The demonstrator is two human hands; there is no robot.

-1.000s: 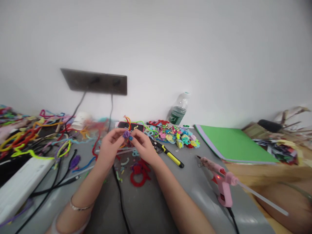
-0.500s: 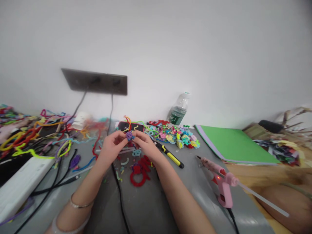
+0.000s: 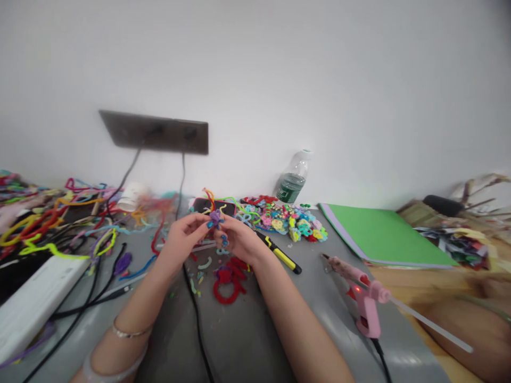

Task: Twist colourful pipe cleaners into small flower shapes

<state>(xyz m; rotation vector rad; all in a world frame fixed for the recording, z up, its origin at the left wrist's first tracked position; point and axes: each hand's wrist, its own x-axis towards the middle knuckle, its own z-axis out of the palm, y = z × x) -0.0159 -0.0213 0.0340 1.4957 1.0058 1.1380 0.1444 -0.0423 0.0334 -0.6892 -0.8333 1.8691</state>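
Observation:
A small purple and blue pipe-cleaner flower [image 3: 215, 217] is held between both hands above the grey table [image 3: 239, 351]. My left hand [image 3: 186, 234] pinches its left side with thumb and index finger. From the right, my right hand [image 3: 239, 236] grips it, with its other fingers curled beneath. Below the hands lies a red pipe-cleaner ring with a coil [image 3: 226, 290], a bit of purple at its top. Small fuzzy scraps [image 3: 194, 284] are scattered to its left. Behind the hands rests a dark phone-like object with a red edge [image 3: 229, 205], partly hidden.
A pink glue gun [image 3: 367, 303] with a lit red light stands at right, its cord trailing forward. A yellow cutter [image 3: 283, 258], heaped pipe-cleaner flowers [image 3: 295, 221], a bottle [image 3: 293, 178], green sheets [image 3: 391, 234] and a white power strip [image 3: 40, 303] surround the hands.
The flower has turned and risen slightly in the fingers. My right hand has rotated, its fingers now curled further under the flower.

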